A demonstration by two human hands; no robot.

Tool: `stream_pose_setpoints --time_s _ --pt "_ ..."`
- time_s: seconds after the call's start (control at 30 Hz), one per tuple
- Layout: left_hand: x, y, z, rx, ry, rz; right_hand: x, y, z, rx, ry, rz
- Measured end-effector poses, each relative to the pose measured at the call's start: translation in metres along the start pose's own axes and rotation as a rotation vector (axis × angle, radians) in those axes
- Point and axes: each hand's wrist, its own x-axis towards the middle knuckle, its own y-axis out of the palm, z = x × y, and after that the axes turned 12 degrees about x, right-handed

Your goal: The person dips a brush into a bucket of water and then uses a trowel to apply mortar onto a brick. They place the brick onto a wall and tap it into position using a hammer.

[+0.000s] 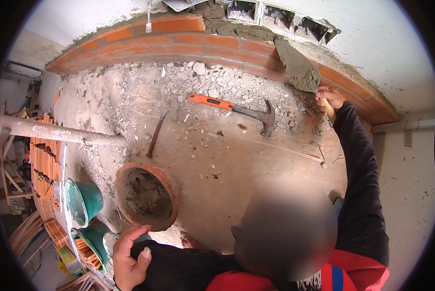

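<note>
My right hand [330, 99] is closed round the wooden handle of a mortar-covered trowel [297, 68]. The trowel's blade is held against or just in front of the low orange brick wall [178, 48]; I cannot tell if it touches. Wet grey mortar [241, 30] lies along the wall's top, below a gap with hollow block ends. At the lower left, my left hand [130, 259] has its fingers apart and holds nothing. Close to it stands an orange-rimmed bucket [171, 186] with grey mortar [147, 194] inside.
A claw hammer [232, 105] with an orange handle and a thin metal bar [157, 135] lie on the floor among rubble [193, 77]. A round pole [57, 131] juts in from the left. Green buckets [84, 201] and stacked bricks [46, 157] stand at the left.
</note>
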Motion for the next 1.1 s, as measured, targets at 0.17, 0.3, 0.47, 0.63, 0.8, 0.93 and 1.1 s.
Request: stream_pose_setpoints --time_s 0.17,0.3,0.47,0.63,0.8,0.93,1.1 --pt "-0.020 0.008 -0.059 -0.287 -0.026 0.129 -0.004 -0.034 -0.008 0.046 0.035 0.052" --pt "-0.037 0.033 -0.074 -0.508 0.074 0.232 -0.021 -0.030 -0.003 -0.063 0.063 -0.016" --pt "-0.049 0.062 -0.060 -0.508 0.119 0.140 -0.045 0.032 0.002 -0.361 0.017 -0.091" --pt "-0.037 0.081 -0.043 -0.377 0.315 0.092 -0.051 0.222 -0.001 -0.702 -0.208 0.406" --pt "-0.068 0.070 -0.019 -0.383 0.434 -0.001 -0.020 0.409 -0.073 -1.252 -0.387 0.905" --pt "-0.082 0.063 -0.003 -0.536 0.450 -0.044 -0.025 0.440 -0.112 -1.689 -0.390 0.785" --pt "-0.098 0.056 0.025 -0.616 0.447 -0.081 -0.048 0.406 -0.063 -1.939 -0.176 0.719"
